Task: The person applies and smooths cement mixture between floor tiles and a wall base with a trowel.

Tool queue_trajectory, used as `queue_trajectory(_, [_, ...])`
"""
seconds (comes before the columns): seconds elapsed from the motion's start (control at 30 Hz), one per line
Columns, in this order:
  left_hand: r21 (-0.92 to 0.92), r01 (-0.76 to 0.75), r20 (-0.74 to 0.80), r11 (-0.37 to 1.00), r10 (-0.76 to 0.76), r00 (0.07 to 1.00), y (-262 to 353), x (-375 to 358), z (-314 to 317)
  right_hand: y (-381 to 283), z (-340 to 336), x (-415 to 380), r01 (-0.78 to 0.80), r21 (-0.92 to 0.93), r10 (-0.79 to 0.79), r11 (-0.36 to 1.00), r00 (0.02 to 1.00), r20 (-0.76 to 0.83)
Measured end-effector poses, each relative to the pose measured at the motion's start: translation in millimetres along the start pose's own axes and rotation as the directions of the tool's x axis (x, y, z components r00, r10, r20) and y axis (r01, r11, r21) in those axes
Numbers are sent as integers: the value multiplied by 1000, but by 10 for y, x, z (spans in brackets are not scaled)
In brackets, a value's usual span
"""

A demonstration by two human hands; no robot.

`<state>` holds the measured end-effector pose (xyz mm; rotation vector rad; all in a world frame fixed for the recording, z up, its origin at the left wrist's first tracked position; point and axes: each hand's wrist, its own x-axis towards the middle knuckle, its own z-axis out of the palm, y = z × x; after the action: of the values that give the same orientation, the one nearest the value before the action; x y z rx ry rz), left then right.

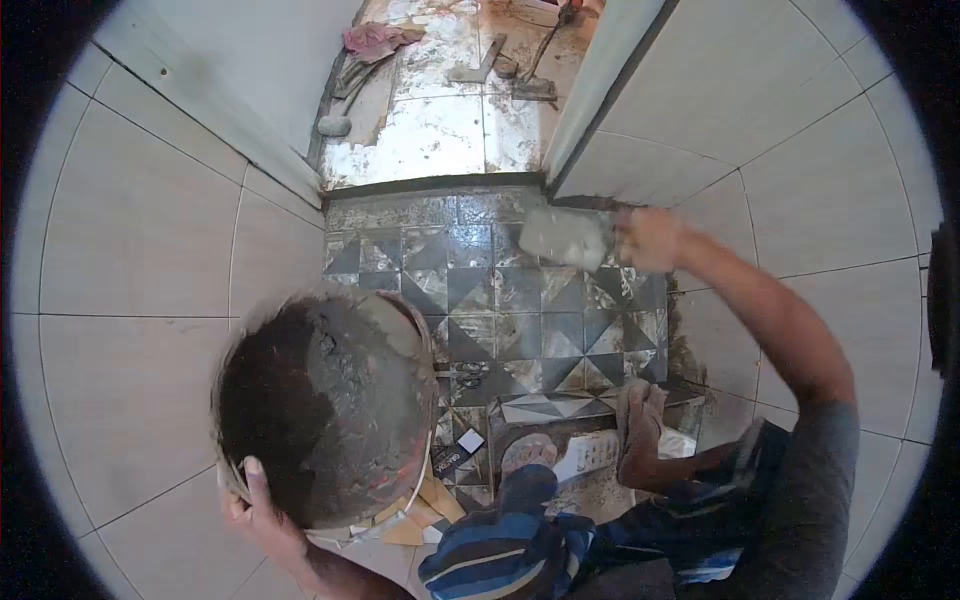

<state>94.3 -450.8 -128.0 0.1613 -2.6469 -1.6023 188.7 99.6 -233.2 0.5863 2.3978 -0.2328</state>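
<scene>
My left hand (265, 515) is closed on the rim of a round bucket (428, 350), tilted so that its inside faces me. Wet grey mortar (370, 400) coats one side of the bucket's inside. Out over the floor, my right hand (655, 240) is wrapped round the handle of a trowel (565, 238) with a broad, pale grey blade. Motion smears both the hand and the blade. Below the trowel lies a floor of black and white patterned tiles (520, 330), smeared with grey.
Tiled walls (140, 220) (830, 190) close in on both sides. Past the doorway sill (430, 183) lie a mallet (335, 126), a pink cloth (380, 40) and other tools. My feet (640, 420) are by a tiled step (560, 408); a small dark box (455, 460) lies near the bucket.
</scene>
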Motion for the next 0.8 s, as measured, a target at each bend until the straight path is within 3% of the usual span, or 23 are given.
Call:
queue_trajectory(0.1, [54, -99, -61, 994, 103, 993, 61, 178, 367, -189, 457, -16, 6, 104, -11, 995, 998, 56])
queue_trajectory(0.17, [228, -161, -57, 960, 178, 982, 8, 264, 567, -262, 765, -23, 125, 295, -41, 947, 961, -274])
queue_trajectory(0.2, [216, -184, -48, 959, 199, 979, -16, 308, 679, -399, 713, -122, 143, 289, -65, 947, 962, -266])
queue_trajectory(0.23, [214, -202, -45, 956, 217, 975, -33, 348, 783, -606, 554, -276, 127, 670, 13, 731, 980, -199])
queue_trajectory(0.27, [235, -203, -31, 951, 216, 976, -8, 379, 867, -823, 470, -369, 61, 924, 45, 378, 995, -84])
queue_trajectory(0.3, [259, -206, -21, 944, 218, 976, 12, 412, 936, -1023, 492, -383, 66, 924, -7, 376, 998, -69])
queue_trajectory(0.37, [269, -237, -42, 934, 257, 965, -125, 487, 1055, -1325, 576, -411, 58, 995, 153, 87, 986, -70])
queue_trajectory(0.4, [286, -242, -48, 927, 266, 963, -138, 476, 1099, -1429, 753, -364, 261, 836, 171, 483, 908, -382])
queue_trajectory(0.43, [253, -240, -67, 937, 264, 962, -135, 479, 1190, -1470, 863, -389, 274, 836, 171, 475, 903, -393])
queue_trajectory(0.5, [214, -240, -92, 947, 264, 960, -211, 430, 1270, -1702, 975, -552, 379, 740, -55, 556, 905, -422])
queue_trajectory(0.53, [250, -293, -90, 923, 324, 942, -239, 443, 1278, -1726, 1015, -560, 382, 740, -65, 554, 906, -418])
queue_trajectory(0.6, [296, -344, -106, 891, 388, 915, -292, 463, 1313, -1773, 1086, -510, 569, 391, -306, 724, 772, -557])
queue_trajectory(0.63, [338, -347, -77, 875, 393, 916, -323, 462, 1311, -1791, 1097, -508, 578, 396, -320, 714, 772, -549])
queue_trajectory(0.7, [399, -342, -62, 850, 398, 915, -393, 431, 1282, -1832, 934, -496, 455, 293, -327, 841, 859, -394])
queue_trajectory(0.77, [416, -433, -58, 800, 498, 865, -446, 421, 1305, -1900, 651, -544, 421, 249, -316, 872, 874, -370])
queue_trajectory(0.8, [382, -391, -65, 837, 446, 892, -444, 401, 1313, -1900, 548, -580, 361, 207, -277, 909, 897, -344])
